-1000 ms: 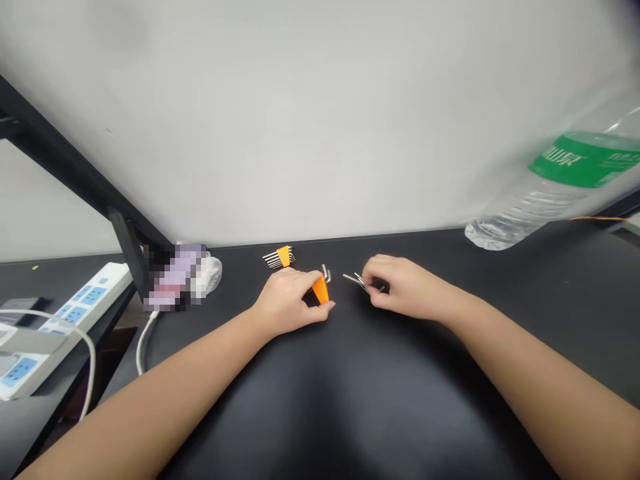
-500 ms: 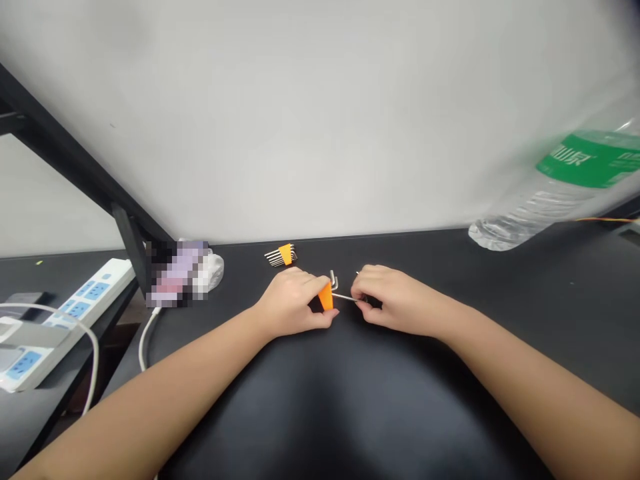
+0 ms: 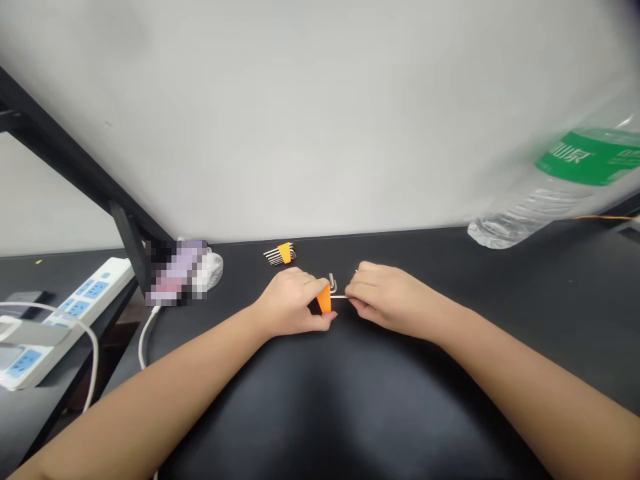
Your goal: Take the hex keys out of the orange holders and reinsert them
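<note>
Two hands working a hex key at an orange holder on a black table

Head view: left hand is pinching the orange key holder, fingers closed on it, resting on the black table; a bent hex key end is sticking up just behind the holder. Right hand is sitting just right of the holder, fingertips closed on a thin hex key that is lying level and reaching the holder's right side; whether its tip is inside the holder, cannot tell. A second orange hex key set is lying behind the holder, near the wall and apart from both hands. A clear water bottle with a green label is standing far right of the holder. White power strips and a cable are lying far left of the holder
</note>
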The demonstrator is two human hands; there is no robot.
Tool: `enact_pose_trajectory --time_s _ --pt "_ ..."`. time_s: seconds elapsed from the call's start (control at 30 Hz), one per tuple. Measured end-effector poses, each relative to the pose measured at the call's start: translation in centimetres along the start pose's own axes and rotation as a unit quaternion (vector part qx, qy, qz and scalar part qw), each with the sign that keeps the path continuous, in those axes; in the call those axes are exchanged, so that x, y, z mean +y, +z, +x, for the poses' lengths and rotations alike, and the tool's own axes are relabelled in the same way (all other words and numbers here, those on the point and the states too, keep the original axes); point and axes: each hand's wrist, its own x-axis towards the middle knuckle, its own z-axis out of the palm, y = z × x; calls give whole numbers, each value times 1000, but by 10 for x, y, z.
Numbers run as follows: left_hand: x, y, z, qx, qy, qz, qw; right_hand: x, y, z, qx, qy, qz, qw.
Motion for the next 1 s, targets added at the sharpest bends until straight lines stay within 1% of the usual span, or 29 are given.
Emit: enact_pose_trajectory --time_s 0.1,0.17,0.3,0.4,0.47,0.53,0.67,0.77,0.87,0.93,1.0 --pt "1 -1 1 -9 11 5 1000 -3 3 -1 -16 11 -17 1000" --pt "3 -2 2 -17 14 6 1000 -8 6 0 -15 17 -10 1000" --pt "6 -2 3 -16 6 -4 1000 -16 14 3 -2 45 50 998" --pt "6 -2 4 -13 -10 -19 1000 -15 18 4 18 73 114 991" --pt "6 -2 4 -13 -14 -23 1000 -12 20 5 33 82 144 986" --pt "6 -2 4 -13 -14 -24 1000 -6 20 5 40 90 147 984" --pt "5 -2 4 -12 -21 -19 1000 6 16 3 33 116 64 991" --pt "4 -3 3 -30 -32 -5 999 20 8 -3 29 174 18 984" --pt "3 -4 3 -49 -41 17 998 35 3 -11 -18 222 23 975" --pt "3 -3 4 -63 -46 29 997 41 3 -14 -47 235 39 970" --pt "4 -2 5 -79 -52 33 995 44 5 -15 -58 241 52 967"
